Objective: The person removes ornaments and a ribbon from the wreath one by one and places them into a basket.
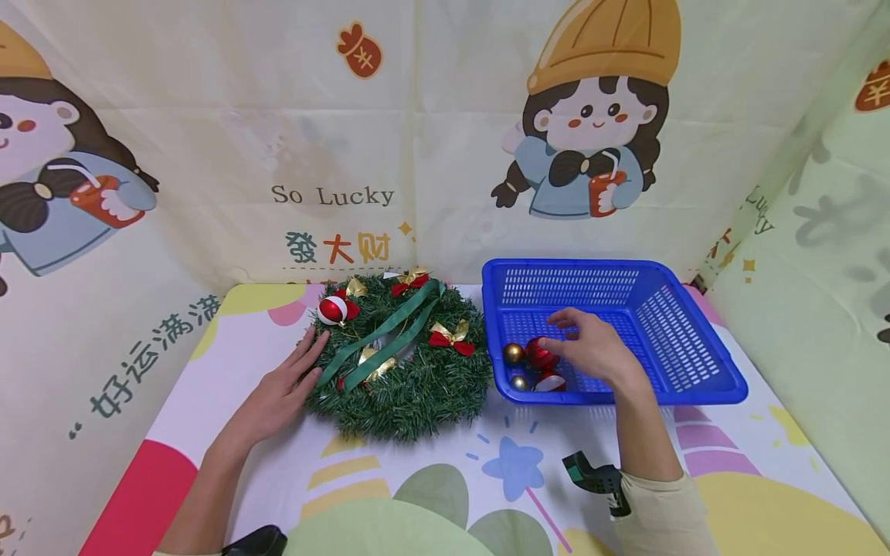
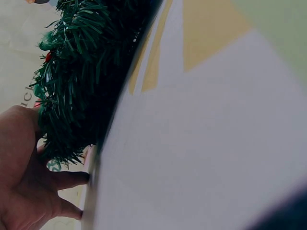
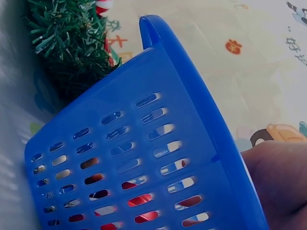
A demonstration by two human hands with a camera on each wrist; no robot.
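A green Christmas wreath (image 1: 417,401) lies on the table, trimmed with red and gold bows (image 1: 452,340), a green ribbon (image 1: 389,324) and a red-and-white ball ornament (image 1: 332,310) at its upper left. My left hand (image 1: 281,394) rests against the wreath's left side, fingers extended; in the left wrist view some fingertips reach the tabletop. Over the blue basket (image 1: 695,396) is my right hand (image 1: 591,347), fingers loosely bent, thumb beside a red ball ornament (image 1: 538,355). Near that ball sit a gold ball (image 1: 513,354), a smaller gold ball (image 1: 518,383) and a red-and-white ball (image 1: 551,382).
The basket stands right of the wreath, its raised slotted walls around the ornaments. A patterned cloth (image 1: 514,494) covers the table. Behind it hangs a printed backdrop (image 1: 445,154), with another stretch of it on the right side.
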